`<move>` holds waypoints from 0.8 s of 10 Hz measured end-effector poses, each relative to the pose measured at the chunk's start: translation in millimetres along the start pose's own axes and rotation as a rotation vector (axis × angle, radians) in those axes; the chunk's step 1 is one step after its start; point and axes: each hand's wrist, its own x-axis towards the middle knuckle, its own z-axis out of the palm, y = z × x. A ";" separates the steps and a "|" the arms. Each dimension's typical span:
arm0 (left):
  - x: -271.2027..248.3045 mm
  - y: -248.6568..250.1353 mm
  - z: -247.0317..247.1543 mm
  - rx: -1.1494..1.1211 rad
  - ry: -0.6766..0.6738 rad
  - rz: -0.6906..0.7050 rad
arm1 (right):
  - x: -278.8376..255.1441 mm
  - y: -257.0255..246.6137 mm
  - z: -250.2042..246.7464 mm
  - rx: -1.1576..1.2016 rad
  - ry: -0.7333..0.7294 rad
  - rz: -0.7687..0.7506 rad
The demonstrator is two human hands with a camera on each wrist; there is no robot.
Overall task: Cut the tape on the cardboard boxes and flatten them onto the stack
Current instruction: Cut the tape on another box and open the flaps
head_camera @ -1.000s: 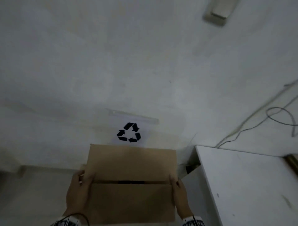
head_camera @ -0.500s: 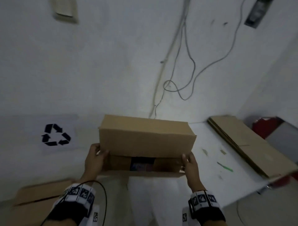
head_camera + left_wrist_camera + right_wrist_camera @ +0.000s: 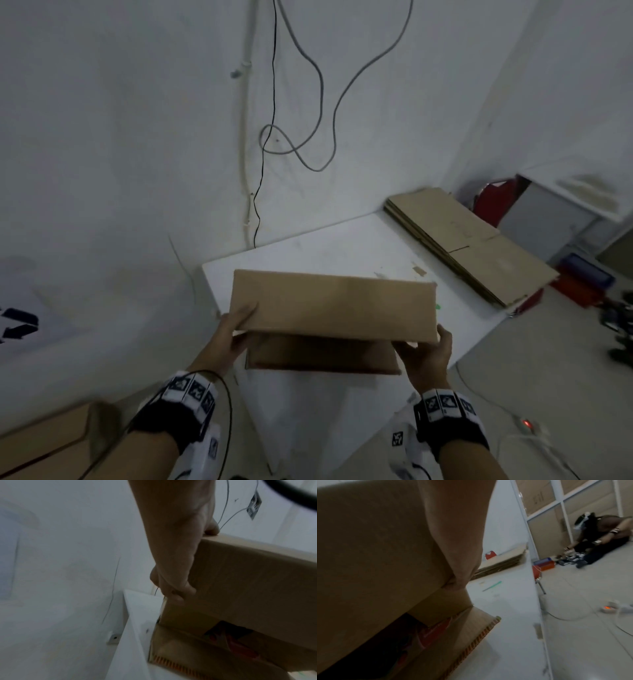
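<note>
Two hands were on the job: left hand (image 3: 228,337) gripped the left end of the cardboard box (image 3: 334,306), thumb on top and fingers wrapped under the end wall, and right hand (image 3: 426,356) clasped the right end the same way. I had the box held above the near-left part of the white table (image 3: 342,248), not yet set down, w/ its lower flap (image 3: 322,356) hanging open toward me.

To do this step well, I judged the box should go down flat near the middle of the table, clear of the near edge, w/ the taped seam turned up so a cutter could reach it. Keeping both ends level mattered, since sth. red and printed sat inside (image 3: 436,630) and could slide out thru the open flap.

Stack of flattened cardboard (image 3: 469,240) lay along the far-right edge of the table, well apart from the box; a thin green item (image 3: 492,586) lay on the table between them, poss. the cutter, too small to tell.

Hard to make out: any tape on the box, since the top face looked plain. Contents were mostly in shadow. Both wrist views were blurred, and my fingertips under the box were hidden.
</note>
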 end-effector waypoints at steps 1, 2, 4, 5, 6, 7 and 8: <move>-6.0 -25.5 -18.1 0.059 -0.077 -0.030 | 11.8 22.4 -30.2 0.026 0.068 0.057; -15.9 -38.5 -40.2 0.266 -0.096 -0.127 | 30.4 40.9 -50.7 0.047 -0.053 0.200; -0.9 -84.8 -34.7 0.509 0.372 0.032 | 89.7 20.9 -47.9 -0.177 -0.189 0.290; 13.2 -91.8 7.7 0.369 0.624 0.206 | 136.7 5.6 -42.2 -0.481 -0.320 0.345; 35.3 -93.1 42.8 0.272 0.849 0.332 | 193.3 -2.2 -48.9 -0.948 -0.405 0.046; 62.7 -119.2 40.5 0.363 0.899 0.208 | 251.3 -6.4 -65.4 -1.180 -0.308 -0.163; 80.6 -143.7 48.0 0.529 0.911 -0.040 | 296.2 -2.2 -88.3 -1.432 -0.383 -0.139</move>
